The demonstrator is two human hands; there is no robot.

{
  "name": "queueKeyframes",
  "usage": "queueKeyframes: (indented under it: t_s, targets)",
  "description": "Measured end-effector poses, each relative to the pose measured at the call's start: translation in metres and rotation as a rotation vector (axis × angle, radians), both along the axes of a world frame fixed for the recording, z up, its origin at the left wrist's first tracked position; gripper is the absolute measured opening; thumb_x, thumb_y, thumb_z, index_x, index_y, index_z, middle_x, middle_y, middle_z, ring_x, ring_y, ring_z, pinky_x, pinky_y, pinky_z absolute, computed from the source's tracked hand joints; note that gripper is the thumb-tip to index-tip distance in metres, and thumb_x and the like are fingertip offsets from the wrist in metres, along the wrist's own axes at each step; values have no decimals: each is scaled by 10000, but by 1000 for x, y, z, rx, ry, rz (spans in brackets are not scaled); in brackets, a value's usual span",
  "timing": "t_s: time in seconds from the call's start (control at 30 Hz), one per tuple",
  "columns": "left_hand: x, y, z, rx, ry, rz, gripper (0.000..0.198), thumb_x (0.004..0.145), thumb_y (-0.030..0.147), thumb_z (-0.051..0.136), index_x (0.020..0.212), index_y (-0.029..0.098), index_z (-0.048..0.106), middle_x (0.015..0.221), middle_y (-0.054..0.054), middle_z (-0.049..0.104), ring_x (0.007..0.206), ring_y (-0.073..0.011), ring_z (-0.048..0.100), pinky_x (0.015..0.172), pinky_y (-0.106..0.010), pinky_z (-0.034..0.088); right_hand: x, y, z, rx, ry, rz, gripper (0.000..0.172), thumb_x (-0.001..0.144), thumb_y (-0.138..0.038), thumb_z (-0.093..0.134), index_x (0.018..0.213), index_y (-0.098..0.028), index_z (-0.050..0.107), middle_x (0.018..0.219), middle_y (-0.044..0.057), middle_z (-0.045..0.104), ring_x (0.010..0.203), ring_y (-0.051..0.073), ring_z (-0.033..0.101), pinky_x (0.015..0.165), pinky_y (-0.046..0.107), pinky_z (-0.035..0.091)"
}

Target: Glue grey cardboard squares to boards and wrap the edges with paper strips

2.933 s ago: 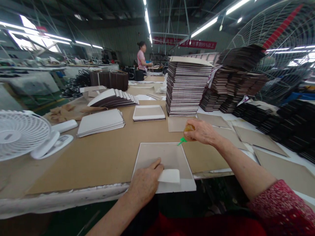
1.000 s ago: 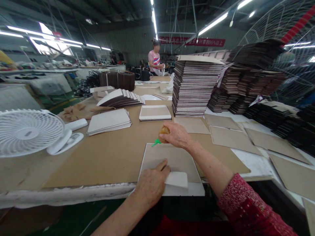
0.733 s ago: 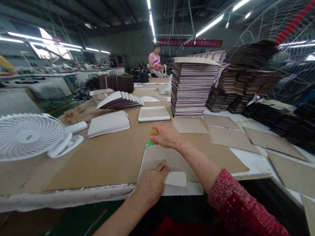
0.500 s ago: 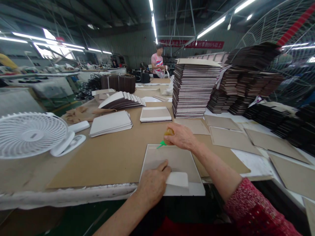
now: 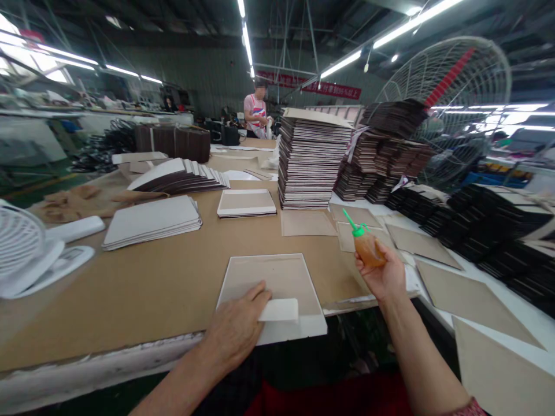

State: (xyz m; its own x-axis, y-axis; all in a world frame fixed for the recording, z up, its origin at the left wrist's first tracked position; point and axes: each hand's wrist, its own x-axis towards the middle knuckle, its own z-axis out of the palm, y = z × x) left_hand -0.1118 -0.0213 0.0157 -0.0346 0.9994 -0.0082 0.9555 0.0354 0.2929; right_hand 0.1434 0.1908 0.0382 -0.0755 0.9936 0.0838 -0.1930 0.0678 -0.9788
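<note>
My right hand (image 5: 384, 271) is wrapped round a squeeze glue bottle (image 5: 369, 249) with amber contents and a green nozzle. The bottle is raised right of the work panel, nozzle pointing up and left. Flat on the near table edge lies a beige panel (image 5: 284, 270) with a pale border and a white strip along its near side. My left hand (image 5: 236, 329) rests on this panel's left half, fingers closed over a flat white scraper-like piece (image 5: 281, 310) that sticks out to the right. The piece's other end is hidden under the hand.
A tall stack of panels (image 5: 314, 162) stands beyond the work panel, with a low stack (image 5: 246, 203) beside it. White boards (image 5: 154, 221) and a white fan (image 5: 21, 251) are at left. Loose beige sheets (image 5: 472, 297) lie right. Another person (image 5: 255, 112) stands at the back.
My right hand has lifted the glue bottle off the panel's far edge and swung it right, turning its nozzle upward. My left hand stays on the panel. The view has turned right.
</note>
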Motion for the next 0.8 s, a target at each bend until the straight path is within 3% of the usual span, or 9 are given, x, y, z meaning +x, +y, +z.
queueKeyframes:
  t_s: [0.13,0.2,0.3,0.37,0.47,0.57,0.7,0.8]
  targets:
    - [-7,-1,4,15,-98,17,528,833,146,361,1358,163,412,1451,-59,395,1253,-220,454,1052,-381,361,27,-5,-6,-72,182,-122,233,731,-429,563,865,-241,590,788,-12,645,585,152,588,411,242,401]
    - [-14,-3,11,45,-159,49,527,835,151,351,1359,155,407,1420,-71,435,1233,-229,470,1040,-394,364,35,-5,-10,-79,248,-189,199,724,-405,596,833,-239,583,750,-40,628,544,123,558,381,216,378]
    - [-26,-9,25,12,-337,165,443,898,274,330,1314,197,462,1133,-66,649,988,-243,618,867,-392,473,43,-2,-14,-83,304,-238,198,707,-368,628,842,-229,589,742,-45,617,543,107,549,366,193,376]
    - [-34,-15,36,-57,-536,274,451,922,441,314,1251,217,527,862,-35,696,777,-232,653,715,-354,510,48,0,-15,-90,311,-225,217,679,-324,654,860,-218,599,761,-30,621,551,108,553,360,188,383]
    - [-40,-24,46,-78,-893,391,520,869,594,384,1095,197,632,841,-42,701,788,-218,657,734,-312,519,56,2,-11,-68,293,-187,247,640,-288,662,868,-215,601,839,0,635,636,134,592,429,223,467]
    - [-39,-33,43,-64,-1150,418,501,815,600,503,1004,166,669,905,-74,706,837,-219,649,777,-298,515,66,6,-4,12,227,-204,319,609,-295,646,915,-231,581,979,12,631,840,176,621,652,323,556]
    - [-27,-39,31,-196,-1359,429,484,789,576,571,1003,154,668,830,-71,686,708,-187,613,632,-269,511,76,15,-3,115,-11,-359,447,587,-351,657,997,-238,522,1067,6,595,957,188,587,803,373,511]
    - [-9,-37,33,-260,-1488,444,451,796,537,594,1009,146,663,781,-57,645,693,-158,579,585,-235,495,80,17,-14,115,-301,-499,491,533,-361,706,964,-215,524,995,18,590,977,234,546,867,417,437]
